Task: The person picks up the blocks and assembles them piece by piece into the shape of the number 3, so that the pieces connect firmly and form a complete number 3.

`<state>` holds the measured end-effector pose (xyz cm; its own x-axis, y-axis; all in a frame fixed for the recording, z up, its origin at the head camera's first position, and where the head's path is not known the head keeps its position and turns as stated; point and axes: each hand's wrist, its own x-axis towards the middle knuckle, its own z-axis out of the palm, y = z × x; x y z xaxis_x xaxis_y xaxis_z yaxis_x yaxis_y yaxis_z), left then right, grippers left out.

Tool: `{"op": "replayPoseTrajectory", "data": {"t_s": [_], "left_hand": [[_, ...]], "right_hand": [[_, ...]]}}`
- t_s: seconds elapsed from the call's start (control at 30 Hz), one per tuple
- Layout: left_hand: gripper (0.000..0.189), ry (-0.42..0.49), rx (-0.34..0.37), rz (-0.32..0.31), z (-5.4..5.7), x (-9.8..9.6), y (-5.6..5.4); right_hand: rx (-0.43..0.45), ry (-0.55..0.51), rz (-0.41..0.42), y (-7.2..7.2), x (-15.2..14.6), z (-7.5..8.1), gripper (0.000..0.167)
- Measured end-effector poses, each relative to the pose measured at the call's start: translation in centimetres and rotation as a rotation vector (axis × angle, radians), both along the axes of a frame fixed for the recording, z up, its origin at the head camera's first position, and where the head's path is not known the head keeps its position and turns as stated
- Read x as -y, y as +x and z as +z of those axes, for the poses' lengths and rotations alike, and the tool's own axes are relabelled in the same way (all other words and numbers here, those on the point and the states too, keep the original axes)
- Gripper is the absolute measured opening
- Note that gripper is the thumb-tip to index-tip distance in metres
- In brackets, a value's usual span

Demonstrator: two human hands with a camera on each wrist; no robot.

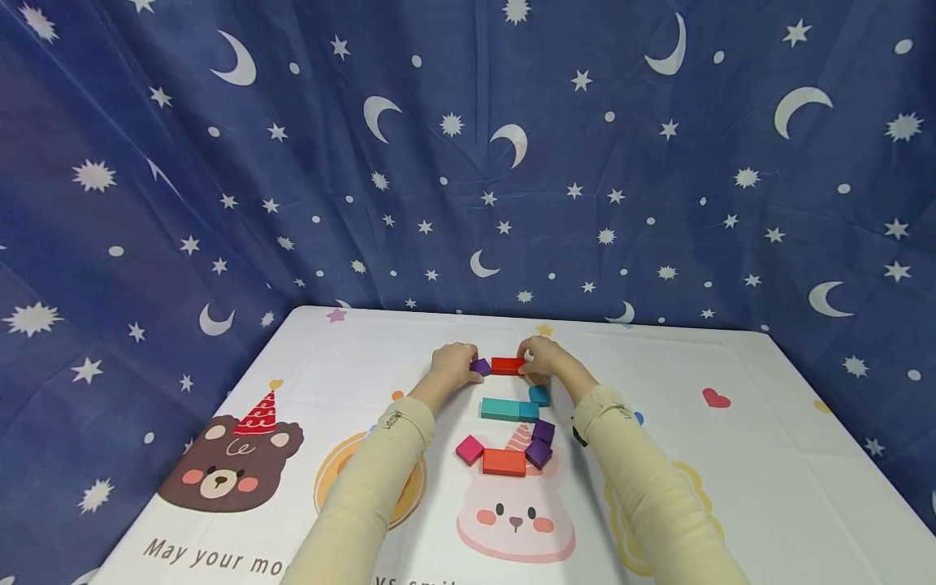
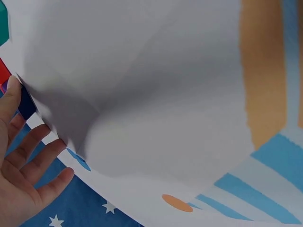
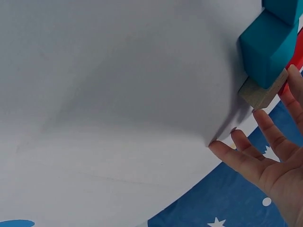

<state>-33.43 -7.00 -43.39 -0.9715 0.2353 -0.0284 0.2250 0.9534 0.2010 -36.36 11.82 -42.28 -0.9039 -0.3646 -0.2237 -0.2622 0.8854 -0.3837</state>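
Toward the far edge of the table, my left hand [image 1: 454, 363] pinches a purple block [image 1: 480, 366] between thumb and fingers. In the left wrist view that block [image 2: 27, 105] shows beside the thumb, with its other fingers spread. Touching it on the right is a long red block [image 1: 506, 366]. My right hand [image 1: 548, 357] pinches the red block's right end with thumb and forefinger. A plain wooden block [image 3: 259, 94] lies beneath this hand, against a teal block [image 3: 270, 47]; the hand partly hides it in the head view.
Nearer me, a turquoise bar [image 1: 500, 409], purple blocks [image 1: 539, 453], an orange-red block [image 1: 504, 462] and a pink block [image 1: 470, 449] continue the curved line of blocks. They lie on a white printed tablecloth [image 1: 775, 455]. A dark blue starry curtain [image 1: 556, 146] hangs behind.
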Motion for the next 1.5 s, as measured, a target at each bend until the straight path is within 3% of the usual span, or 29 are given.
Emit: {"op": "replayPoseTrajectory", "data": {"t_s": [0.27, 0.3, 0.47, 0.5, 0.53, 0.77, 1.23, 1.5], "left_hand": [[0.036, -0.009, 0.008, 0.007, -0.3, -0.1, -0.2], [0.037, -0.009, -0.025, -0.007, -1.0, 0.1, -0.7], [0.037, -0.015, -0.019, 0.001, -1.3, 0.0, -1.1], [0.038, -0.015, -0.024, 0.001, -1.3, 0.0, -1.1], [0.037, -0.021, 0.007, 0.017, -0.6, -0.1, -0.7], [0.038, -0.031, -0.006, 0.017, -0.1, -0.1, -0.3], [0.041, -0.039, 0.009, 0.028, -0.2, -0.2, -0.3], [0.063, -0.012, 0.045, 0.055, 0.0, 0.3, -0.1]], "right_hand": [[-0.010, -0.002, -0.003, 0.2, 0.1, 0.0, 0.021], [-0.009, -0.002, -0.006, 0.2, 0.1, 0.0, 0.021], [0.003, -0.006, -0.025, 0.3, 0.2, 0.1, 0.022], [0.004, -0.006, -0.029, 0.3, 0.2, 0.1, 0.023], [0.004, -0.005, -0.030, 0.3, 0.2, 0.2, 0.023], [-0.006, 0.003, -0.030, 0.2, 0.2, 0.1, 0.023], [-0.010, 0.015, -0.016, 0.1, 0.1, -0.2, 0.026], [0.026, -0.008, 0.015, 0.2, -0.2, -0.2, 0.039]]}}
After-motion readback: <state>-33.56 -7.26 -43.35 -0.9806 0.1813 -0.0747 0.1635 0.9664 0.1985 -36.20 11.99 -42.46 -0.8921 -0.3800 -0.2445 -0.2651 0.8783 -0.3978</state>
